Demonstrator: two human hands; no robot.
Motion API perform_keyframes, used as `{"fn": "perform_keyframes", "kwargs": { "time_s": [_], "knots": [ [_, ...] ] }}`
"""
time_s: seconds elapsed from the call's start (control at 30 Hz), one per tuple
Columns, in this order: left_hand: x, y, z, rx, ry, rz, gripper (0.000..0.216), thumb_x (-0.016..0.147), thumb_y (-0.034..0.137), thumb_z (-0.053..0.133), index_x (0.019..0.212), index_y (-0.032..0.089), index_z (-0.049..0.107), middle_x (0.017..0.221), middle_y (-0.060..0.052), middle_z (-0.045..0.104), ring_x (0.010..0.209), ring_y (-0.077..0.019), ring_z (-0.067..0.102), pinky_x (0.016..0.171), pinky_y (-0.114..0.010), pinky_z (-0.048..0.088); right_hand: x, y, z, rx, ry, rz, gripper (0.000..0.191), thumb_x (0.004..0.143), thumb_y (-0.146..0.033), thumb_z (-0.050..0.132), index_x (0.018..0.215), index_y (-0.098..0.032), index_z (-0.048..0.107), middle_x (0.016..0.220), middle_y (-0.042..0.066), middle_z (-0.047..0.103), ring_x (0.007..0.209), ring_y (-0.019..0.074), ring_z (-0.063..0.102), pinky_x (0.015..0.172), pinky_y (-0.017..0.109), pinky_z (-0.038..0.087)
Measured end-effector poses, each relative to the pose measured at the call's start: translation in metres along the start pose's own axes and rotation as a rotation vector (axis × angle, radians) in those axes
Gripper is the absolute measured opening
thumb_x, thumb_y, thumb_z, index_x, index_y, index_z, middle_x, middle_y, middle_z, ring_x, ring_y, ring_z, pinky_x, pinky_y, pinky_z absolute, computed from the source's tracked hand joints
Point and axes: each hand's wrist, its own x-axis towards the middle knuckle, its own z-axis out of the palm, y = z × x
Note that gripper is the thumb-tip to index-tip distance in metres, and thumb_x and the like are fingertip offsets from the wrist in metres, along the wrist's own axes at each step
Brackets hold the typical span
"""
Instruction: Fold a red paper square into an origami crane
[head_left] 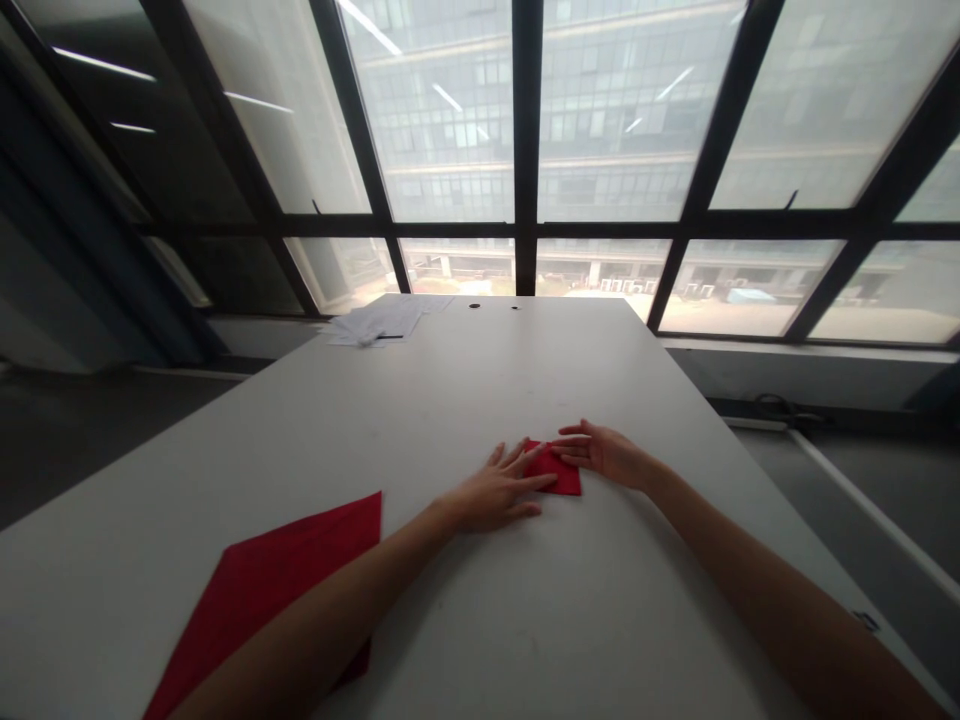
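Note:
A small folded red paper (561, 473) lies on the white table (480, 400) a little right of centre. My left hand (496, 494) rests flat with its fingers spread, the fingertips pressing on the paper's left part. My right hand (600, 451) comes in from the right, fingers stretched out and lying on the paper's upper right edge. Neither hand holds anything off the table. A larger red sheet (277, 585) lies flat near the front left, partly covered by my left forearm.
A loose stack of white papers (379, 323) sits at the table's far left corner. Two small dark holes (475, 305) mark the far edge. Big windows with black frames stand behind the table. Grey floor runs along both sides.

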Motion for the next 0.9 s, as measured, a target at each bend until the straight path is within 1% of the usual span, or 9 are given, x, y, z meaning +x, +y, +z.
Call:
{"fn": "perform_keyframes", "kwargs": {
  "time_s": [0.07, 0.13, 0.23, 0.4, 0.5, 0.6, 0.7, 0.8, 0.9],
  "knots": [
    [0.000, -0.001, 0.003, 0.029, 0.073, -0.027, 0.047, 0.098, 0.044, 0.048, 0.144, 0.038, 0.043, 0.157, -0.006, 0.032, 0.146, -0.0311, 0.025, 0.118, -0.058, 0.016, 0.001, 0.001, 0.000, 0.023, 0.049, -0.008, 0.032, 0.099, -0.041, 0.048, 0.108, -0.014, 0.064, 0.107, 0.015, 0.074, 0.108, 0.0229, 0.068, 0.108, 0.040, 0.045],
    [0.001, -0.001, 0.005, 0.043, 0.128, -0.045, 0.042, 0.099, 0.040, 0.047, 0.140, 0.035, 0.049, 0.145, -0.007, 0.047, 0.138, -0.0259, 0.040, 0.119, -0.053, 0.020, 0.001, 0.002, 0.003, 0.032, 0.122, -0.025, 0.026, 0.098, -0.036, 0.051, 0.104, -0.014, 0.064, 0.104, 0.014, 0.074, 0.104, 0.0229, 0.070, 0.106, 0.040, 0.047],
    [0.004, -0.003, 0.008, 0.036, 0.183, -0.060, 0.036, 0.099, 0.037, 0.049, 0.133, 0.031, 0.056, 0.132, -0.006, 0.058, 0.125, -0.0213, 0.052, 0.118, -0.045, 0.025, 0.000, 0.004, 0.008, 0.019, 0.175, -0.085, 0.020, 0.096, -0.031, 0.055, 0.101, -0.015, 0.065, 0.103, 0.015, 0.074, 0.100, 0.0235, 0.071, 0.103, 0.042, 0.049],
    [0.005, -0.004, 0.009, -0.018, 0.221, -0.067, 0.031, 0.098, 0.034, 0.052, 0.127, 0.030, 0.060, 0.130, -0.004, 0.060, 0.119, -0.0186, 0.057, 0.116, -0.040, 0.029, 0.000, 0.006, 0.012, 0.038, 0.195, -0.264, 0.025, 0.093, -0.039, 0.057, 0.095, -0.017, 0.070, 0.111, 0.013, 0.073, 0.109, 0.0248, 0.067, 0.103, 0.042, 0.049],
    [0.005, -0.003, 0.008, -0.061, 0.226, -0.067, 0.026, 0.098, 0.032, 0.052, 0.122, 0.028, 0.061, 0.129, -0.004, 0.061, 0.119, -0.0177, 0.057, 0.118, -0.041, 0.027, 0.000, 0.008, 0.014, -0.021, 0.185, -0.367, 0.029, 0.091, -0.044, 0.059, 0.094, -0.018, 0.071, 0.106, 0.012, 0.074, 0.106, 0.0256, 0.068, 0.099, 0.043, 0.050],
    [0.005, -0.002, 0.007, -0.101, 0.234, -0.066, 0.021, 0.097, 0.030, 0.052, 0.116, 0.026, 0.062, 0.129, -0.003, 0.062, 0.122, -0.0173, 0.057, 0.119, -0.041, 0.026, 0.000, 0.010, 0.019, -0.087, 0.161, -0.327, 0.031, 0.088, -0.047, 0.064, 0.094, -0.017, 0.071, 0.099, 0.013, 0.075, 0.096, 0.0262, 0.071, 0.090, 0.043, 0.054],
    [0.006, -0.004, 0.009, -0.121, 0.238, -0.076, 0.020, 0.096, 0.030, 0.053, 0.114, 0.026, 0.061, 0.131, -0.003, 0.062, 0.125, -0.0185, 0.055, 0.118, -0.041, 0.028, 0.001, 0.011, 0.022, -0.053, 0.189, -0.260, 0.033, 0.087, -0.048, 0.065, 0.091, -0.015, 0.071, 0.095, 0.014, 0.075, 0.090, 0.0255, 0.071, 0.087, 0.042, 0.056],
    [0.007, -0.005, 0.010, -0.134, 0.238, -0.079, 0.022, 0.094, 0.030, 0.057, 0.115, 0.026, 0.061, 0.132, -0.003, 0.062, 0.126, -0.0191, 0.055, 0.117, -0.041, 0.030, 0.003, 0.012, 0.023, -0.019, 0.239, -0.291, 0.031, 0.085, -0.047, 0.067, 0.084, -0.016, 0.071, 0.093, 0.012, 0.074, 0.089, 0.0242, 0.070, 0.086, 0.041, 0.056],
    [0.008, -0.006, 0.010, -0.140, 0.258, -0.079, 0.023, 0.091, 0.030, 0.062, 0.114, 0.026, 0.062, 0.130, -0.003, 0.063, 0.120, -0.0187, 0.058, 0.114, -0.038, 0.033, 0.003, 0.011, 0.021, -0.037, 0.224, -0.332, 0.031, 0.085, -0.048, 0.066, 0.082, -0.018, 0.071, 0.094, 0.011, 0.074, 0.095, 0.0244, 0.068, 0.089, 0.041, 0.055]
  ]
}}
